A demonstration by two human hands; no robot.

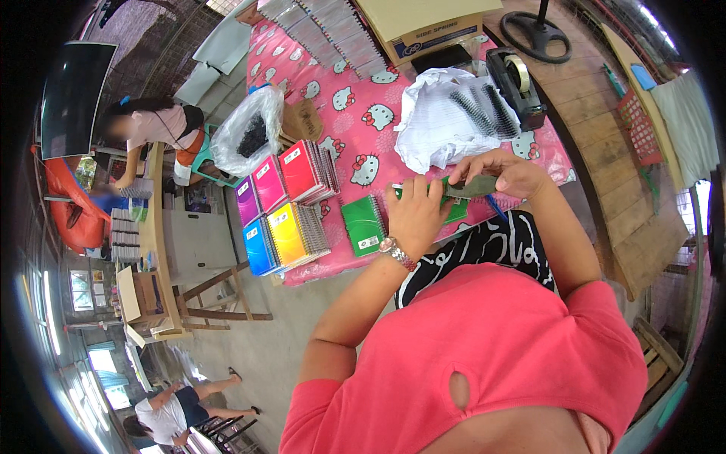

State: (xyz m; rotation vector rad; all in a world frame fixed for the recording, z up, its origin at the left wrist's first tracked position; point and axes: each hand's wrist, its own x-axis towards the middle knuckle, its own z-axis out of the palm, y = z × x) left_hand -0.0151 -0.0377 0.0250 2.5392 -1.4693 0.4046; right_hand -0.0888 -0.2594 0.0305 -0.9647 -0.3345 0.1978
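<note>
My left hand (pixel 418 212) is closed over a small green spiral notebook (pixel 455 210), partly hidden under my fingers. My right hand (pixel 510 175) grips a dark grey-green, flat, rounded piece (pixel 478 187) at the notebook's upper edge; its exact kind is unclear. Another green notebook (pixel 364 227) lies flat on the table just left of my left hand. Farther left stand stacks of spiral notebooks: red (pixel 302 170), pink (pixel 270 184), purple (pixel 247 200), yellow (pixel 287 233) and blue (pixel 259 247). A blue pen-like stick (pixel 496 206) shows below my right hand.
Crumpled white paper (pixel 431 113) bears black binding coils (pixel 484 110), beside a tape dispenser (pixel 516 87). A plastic bag (pixel 246 132) of black coils and a cardboard box (pixel 423 30) stand on the pink patterned table (pixel 340 125). Two people (pixel 155 125) are off to the left.
</note>
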